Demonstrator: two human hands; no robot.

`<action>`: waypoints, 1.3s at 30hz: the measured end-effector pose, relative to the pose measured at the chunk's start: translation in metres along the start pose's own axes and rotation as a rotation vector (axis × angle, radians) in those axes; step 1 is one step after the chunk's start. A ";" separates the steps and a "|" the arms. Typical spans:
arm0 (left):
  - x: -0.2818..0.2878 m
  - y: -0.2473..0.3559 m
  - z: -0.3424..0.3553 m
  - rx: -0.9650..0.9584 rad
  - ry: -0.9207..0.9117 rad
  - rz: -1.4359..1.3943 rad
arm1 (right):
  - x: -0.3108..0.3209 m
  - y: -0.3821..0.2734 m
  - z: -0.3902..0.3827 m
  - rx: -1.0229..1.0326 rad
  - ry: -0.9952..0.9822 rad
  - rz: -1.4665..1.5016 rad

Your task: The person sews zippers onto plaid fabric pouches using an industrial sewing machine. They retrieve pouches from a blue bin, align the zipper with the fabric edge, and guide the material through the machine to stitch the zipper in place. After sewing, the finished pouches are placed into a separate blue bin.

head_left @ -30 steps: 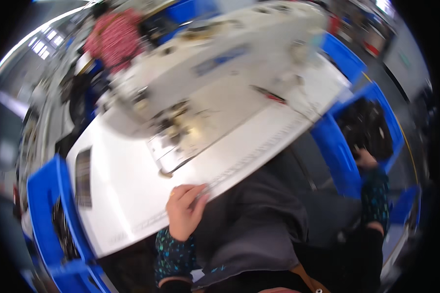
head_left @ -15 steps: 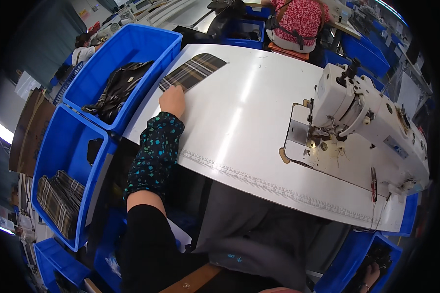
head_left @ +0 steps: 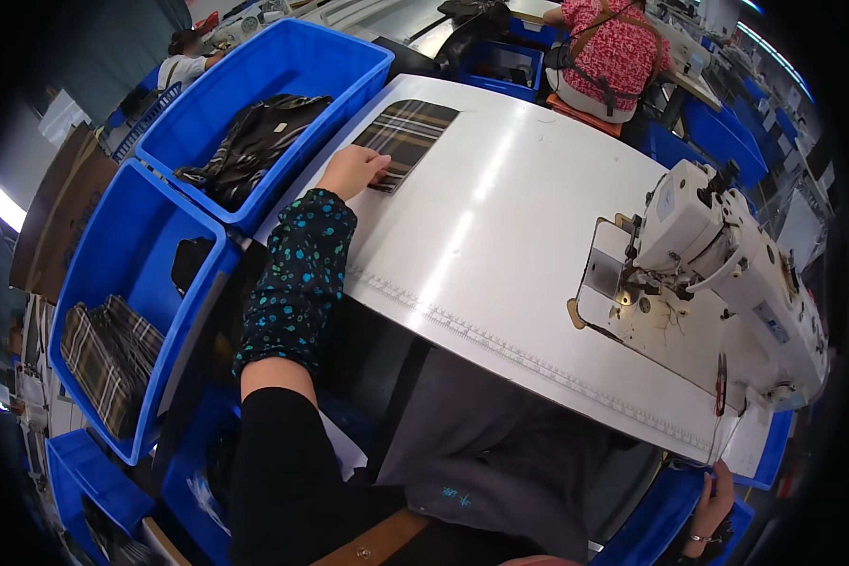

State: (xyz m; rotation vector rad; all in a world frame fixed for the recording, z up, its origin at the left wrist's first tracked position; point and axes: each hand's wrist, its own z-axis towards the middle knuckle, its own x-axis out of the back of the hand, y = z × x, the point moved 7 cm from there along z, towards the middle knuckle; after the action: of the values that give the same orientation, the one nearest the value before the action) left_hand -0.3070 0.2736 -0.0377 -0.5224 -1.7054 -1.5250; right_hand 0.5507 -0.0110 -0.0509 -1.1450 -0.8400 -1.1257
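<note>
My left hand (head_left: 354, 172) is closed on the near edge of a dark plaid fabric piece (head_left: 413, 132), which lies on the white sewing table (head_left: 491, 245) beside the left bins. At the lower right, my right hand (head_left: 712, 505) has curled fingers by the table's front edge, above a blue bin; whatever it holds is too unclear to name. The white sewing machine (head_left: 726, 255) stands on the table's right side, with small scissors (head_left: 721, 382) lying near it and loose threads around its needle plate.
Blue bins with dark and plaid fabric stand along the left (head_left: 214, 77) (head_left: 179, 203). More blue bins sit under the table and behind it. A co-worker in a red patterned top (head_left: 604, 57) sits beyond the table; another in white (head_left: 184, 66) is at upper left.
The view swung left from a second ago, then shifted slightly. My left hand moved from the front edge up to the plaid piece. My right hand has risen from the bin toward the table edge.
</note>
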 end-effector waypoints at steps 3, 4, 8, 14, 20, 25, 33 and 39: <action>-0.003 0.023 -0.017 -0.180 0.055 0.190 | -0.006 -0.059 0.008 0.053 0.003 0.036; -0.006 0.033 -0.022 -0.257 0.089 0.256 | -0.008 -0.084 0.009 0.106 0.017 0.042; -0.011 0.035 -0.025 -0.270 0.149 0.404 | -0.030 -0.174 0.032 0.305 0.076 0.130; -0.023 0.031 -0.019 -0.301 0.296 0.582 | -0.078 -0.279 0.065 0.449 0.094 0.324; 0.012 0.008 -0.003 -0.302 0.498 0.639 | -0.112 -0.324 0.084 0.537 0.094 0.245; 0.047 0.093 -0.046 -0.507 0.723 0.659 | -0.108 -0.324 0.086 0.542 0.072 0.289; -0.104 0.141 -0.135 -0.384 -0.466 -0.181 | -0.119 -0.463 0.091 0.770 -0.038 0.432; 0.029 0.089 -0.094 -0.460 0.354 0.374 | -0.154 -0.459 0.095 0.770 -0.067 0.103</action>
State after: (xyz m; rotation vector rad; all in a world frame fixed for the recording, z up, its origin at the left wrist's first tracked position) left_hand -0.2334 0.1950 0.0403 -0.7102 -0.9267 -1.6121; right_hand 0.0712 0.1054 -0.0541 -0.5702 -1.1198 -0.5811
